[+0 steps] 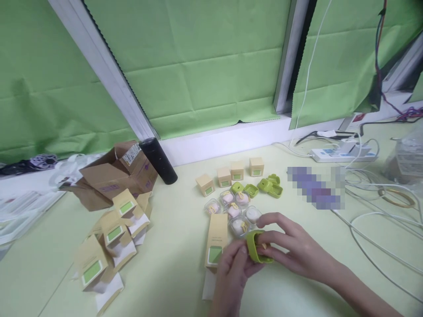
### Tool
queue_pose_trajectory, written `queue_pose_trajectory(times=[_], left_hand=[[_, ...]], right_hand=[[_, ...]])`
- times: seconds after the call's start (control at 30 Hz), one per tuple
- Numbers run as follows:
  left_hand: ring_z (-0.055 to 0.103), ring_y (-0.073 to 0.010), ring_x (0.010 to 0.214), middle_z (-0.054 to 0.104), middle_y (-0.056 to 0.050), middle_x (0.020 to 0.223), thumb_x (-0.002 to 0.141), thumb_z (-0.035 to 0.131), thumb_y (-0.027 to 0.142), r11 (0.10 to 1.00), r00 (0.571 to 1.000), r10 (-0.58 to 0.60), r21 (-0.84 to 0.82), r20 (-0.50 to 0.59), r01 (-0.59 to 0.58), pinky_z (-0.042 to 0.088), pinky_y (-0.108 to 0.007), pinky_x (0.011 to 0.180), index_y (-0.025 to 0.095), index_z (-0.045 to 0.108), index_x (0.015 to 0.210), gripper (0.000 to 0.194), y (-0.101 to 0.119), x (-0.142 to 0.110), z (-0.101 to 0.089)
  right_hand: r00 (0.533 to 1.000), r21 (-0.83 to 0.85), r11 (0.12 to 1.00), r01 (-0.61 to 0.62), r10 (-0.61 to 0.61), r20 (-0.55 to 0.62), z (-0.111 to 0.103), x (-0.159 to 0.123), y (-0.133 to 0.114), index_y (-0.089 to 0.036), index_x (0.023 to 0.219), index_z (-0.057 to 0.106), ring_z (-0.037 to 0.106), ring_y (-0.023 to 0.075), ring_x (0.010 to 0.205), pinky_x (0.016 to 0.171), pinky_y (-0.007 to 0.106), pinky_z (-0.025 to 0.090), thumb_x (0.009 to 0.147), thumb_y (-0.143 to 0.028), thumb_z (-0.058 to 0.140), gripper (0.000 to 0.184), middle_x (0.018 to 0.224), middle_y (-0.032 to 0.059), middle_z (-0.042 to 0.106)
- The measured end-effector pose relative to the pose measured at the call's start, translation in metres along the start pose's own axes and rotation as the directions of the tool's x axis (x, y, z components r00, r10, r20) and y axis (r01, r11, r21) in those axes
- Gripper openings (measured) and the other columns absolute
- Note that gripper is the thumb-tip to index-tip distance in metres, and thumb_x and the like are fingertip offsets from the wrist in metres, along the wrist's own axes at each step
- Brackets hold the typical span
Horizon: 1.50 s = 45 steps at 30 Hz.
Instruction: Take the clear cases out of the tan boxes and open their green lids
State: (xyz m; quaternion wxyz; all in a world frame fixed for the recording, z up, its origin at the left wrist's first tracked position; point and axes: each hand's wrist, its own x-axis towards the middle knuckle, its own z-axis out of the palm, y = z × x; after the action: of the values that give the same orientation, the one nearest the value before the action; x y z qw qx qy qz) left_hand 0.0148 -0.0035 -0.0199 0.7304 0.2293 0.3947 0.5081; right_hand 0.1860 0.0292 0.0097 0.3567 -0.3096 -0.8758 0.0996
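Note:
My left hand (233,268) grips a small green case (252,247) by its left edge. My right hand (294,246) has its fingertips inside the case's opening, pressed against it; a bit of yellow shows between them. Beside my left hand lies a long tan box (217,235) with a green label and a white flap hanging out at the near end. Just beyond my hands sits a cluster of clear plastic pods (234,210) with pinkish and pale contents and yellow straps. More green cases (274,190), some opened out, lie behind them.
Several small tan boxes (256,167) stand at the back. Opened tan boxes (92,264) spread over the left, near a brown carton (119,176) and a black cylinder (159,160). At right are a power strip (343,154), white cables (363,233) and a pixelated purple item (313,187).

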Motion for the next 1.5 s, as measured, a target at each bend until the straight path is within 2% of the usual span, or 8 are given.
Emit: queue_pose_trajectory(times=[0.37,0.73,0.9,1.03,1.17,1.27,1.37,1.5], left_hand=[[0.055,-0.0102,0.058,0.059,0.002,0.061,0.06,0.081,0.039,0.948,0.958,-0.142,0.313,0.25,0.059,0.043,-0.022,0.058,0.015,0.06,0.069,0.034,0.002,-0.01,0.013],[0.04,-0.0067,0.05,0.047,0.006,0.054,0.065,0.068,0.017,0.919,0.94,-0.2,0.386,0.277,0.082,0.029,-0.02,0.05,0.017,0.05,0.061,0.019,-0.006,-0.014,0.013],[0.048,-0.0094,0.061,0.055,0.002,0.068,0.059,0.078,0.036,0.978,0.91,-0.203,0.117,0.361,0.171,0.035,-0.021,0.057,0.016,0.059,0.076,0.033,-0.013,-0.01,0.014],[0.057,-0.0146,0.077,0.062,-0.004,0.091,0.06,0.082,0.037,0.991,0.9,-0.121,-0.007,0.419,0.137,0.043,-0.027,0.07,0.021,0.057,0.109,0.057,-0.013,-0.009,0.011],[0.059,-0.0164,0.073,0.063,-0.005,0.087,0.066,0.077,0.041,0.993,0.886,-0.113,0.035,0.45,0.109,0.045,-0.029,0.067,0.019,0.06,0.103,0.046,-0.009,-0.011,0.006],[0.062,-0.0189,0.073,0.063,-0.007,0.087,0.072,0.07,0.044,0.987,0.868,-0.158,0.066,0.47,0.144,0.045,-0.033,0.069,0.017,0.061,0.103,0.042,-0.009,-0.01,0.002],[0.063,-0.0185,0.072,0.063,-0.007,0.089,0.07,0.072,0.041,0.985,0.86,-0.171,0.061,0.481,0.162,0.046,-0.033,0.069,0.018,0.06,0.103,0.042,-0.015,-0.007,-0.001],[0.062,-0.017,0.07,0.062,-0.006,0.088,0.069,0.073,0.04,0.984,0.846,-0.171,0.047,0.505,0.171,0.047,-0.031,0.066,0.019,0.061,0.102,0.041,-0.021,-0.002,-0.005]], right_hand=[[0.971,0.249,0.962,-0.112,0.053,0.231,-0.026,-0.032,-0.02,-0.025,0.111,0.054,0.063,0.0189,0.1,0.081,0.026,0.053,0.088,-0.032,0.059,0.025,0.116,0.0099,0.059],[0.996,0.381,0.924,-0.027,0.059,-0.072,-0.019,-0.054,-0.041,-0.027,0.114,0.041,0.062,0.0175,0.098,0.084,0.031,0.051,0.076,-0.012,0.069,0.05,0.107,0.0072,0.064],[0.988,0.349,0.93,-0.111,0.143,-0.066,-0.023,-0.054,-0.044,-0.027,0.117,0.04,0.058,0.0179,0.105,0.087,0.032,0.05,0.079,-0.008,0.063,0.048,0.112,0.0081,0.062],[0.988,0.324,0.935,-0.142,0.155,-0.013,-0.029,-0.038,-0.029,-0.025,0.114,0.044,0.054,0.0207,0.114,0.092,0.036,0.048,0.082,-0.017,0.062,0.038,0.122,0.0106,0.056],[0.974,0.235,0.948,-0.213,0.225,-0.023,-0.024,-0.012,0.009,-0.021,0.115,0.049,0.051,0.0209,0.116,0.095,0.041,0.045,0.09,-0.015,0.043,0.027,0.122,0.0114,0.055],[0.956,0.048,0.969,-0.244,0.232,0.178,-0.005,0.003,0.039,-0.02,0.115,0.054,0.051,0.0257,0.114,0.096,0.046,0.04,0.08,-0.013,0.054,0.035,0.119,0.0106,0.057],[0.924,0.083,0.945,-0.316,0.287,0.253,0.011,0.007,0.056,-0.019,0.111,0.056,0.052,0.0286,0.111,0.093,0.045,0.041,0.07,-0.018,0.067,0.042,0.122,0.0121,0.054],[0.897,0.232,0.87,-0.434,0.396,0.195,0.011,-0.005,0.062,-0.019,0.095,0.055,0.059,0.0232,0.088,0.077,0.039,0.049,0.074,-0.025,0.065,0.024,0.099,0.0072,0.059]])
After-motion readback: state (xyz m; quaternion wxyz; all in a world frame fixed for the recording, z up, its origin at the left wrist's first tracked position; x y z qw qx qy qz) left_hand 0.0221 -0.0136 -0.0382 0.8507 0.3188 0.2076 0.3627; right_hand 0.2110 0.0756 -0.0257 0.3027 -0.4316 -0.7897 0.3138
